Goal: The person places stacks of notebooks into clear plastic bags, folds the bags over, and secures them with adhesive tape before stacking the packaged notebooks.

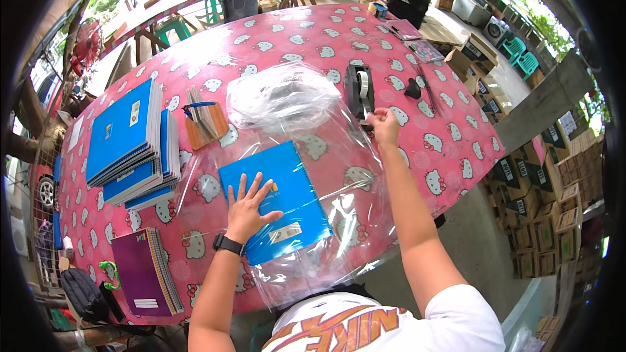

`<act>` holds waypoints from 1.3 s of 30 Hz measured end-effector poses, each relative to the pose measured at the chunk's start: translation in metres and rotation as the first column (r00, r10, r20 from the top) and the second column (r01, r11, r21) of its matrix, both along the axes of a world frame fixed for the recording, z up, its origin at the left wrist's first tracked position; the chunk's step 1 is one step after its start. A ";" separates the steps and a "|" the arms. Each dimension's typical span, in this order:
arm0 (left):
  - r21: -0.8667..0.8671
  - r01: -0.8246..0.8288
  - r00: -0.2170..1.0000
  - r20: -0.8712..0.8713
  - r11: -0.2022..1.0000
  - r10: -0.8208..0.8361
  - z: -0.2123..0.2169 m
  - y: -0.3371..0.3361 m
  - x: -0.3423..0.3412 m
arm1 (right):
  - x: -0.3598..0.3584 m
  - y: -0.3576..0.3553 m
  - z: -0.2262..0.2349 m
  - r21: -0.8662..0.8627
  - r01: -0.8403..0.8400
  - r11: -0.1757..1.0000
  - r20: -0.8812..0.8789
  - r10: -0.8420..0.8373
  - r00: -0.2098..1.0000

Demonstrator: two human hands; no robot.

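My left hand [248,212] lies flat with fingers spread on a blue spiral notebook [293,186], which rests on a sheet of clear plastic film [362,221]. The film runs back to a bunched, glossy roll or heap of clear plastic [283,94]. At the front end of a black tape dispenser [355,88], my right hand [385,125] has its fingers pinched together on the end of the clear tape; the strip itself is barely visible. A roll of tape [363,85] sits in the dispenser.
Stacked blue notebooks [124,133] stand at the left, with purple notebooks [140,270] nearer me. A wooden holder [205,124] carries a blue pen. Scissors [413,88] lie right of the dispenser on the pink patterned tablecloth [430,156]. Cardboard boxes [541,215] are piled at right; two people work behind.
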State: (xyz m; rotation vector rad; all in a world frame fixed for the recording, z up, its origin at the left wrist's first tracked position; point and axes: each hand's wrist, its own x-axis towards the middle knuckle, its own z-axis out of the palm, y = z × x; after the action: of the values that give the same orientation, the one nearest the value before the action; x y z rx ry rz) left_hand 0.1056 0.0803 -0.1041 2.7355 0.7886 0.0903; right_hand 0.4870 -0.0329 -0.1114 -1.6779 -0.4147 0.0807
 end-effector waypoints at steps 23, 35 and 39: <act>-0.105 -0.084 0.985 0.140 0.991 0.098 -0.001 0.003 0.013 | -0.214 0.036 0.045 -0.944 -0.278 0.178 -0.074 0.706 0.704; -0.675 -0.359 0.664 0.300 0.645 0.684 -0.061 -0.069 -0.082 | -0.223 -0.099 -0.010 -0.209 -0.660 0.722 -0.445 0.530 0.721; -0.975 0.061 0.378 0.219 0.212 0.900 -0.016 -0.070 -0.093 | -0.213 -0.095 0.036 0.041 -0.590 0.806 -0.581 0.500 0.643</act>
State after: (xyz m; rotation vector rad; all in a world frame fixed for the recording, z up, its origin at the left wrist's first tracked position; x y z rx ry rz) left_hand 0.0124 0.0100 -0.1199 0.9335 0.9721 0.7738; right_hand 0.2744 -0.1282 -0.0750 -1.5245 -0.4521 1.0788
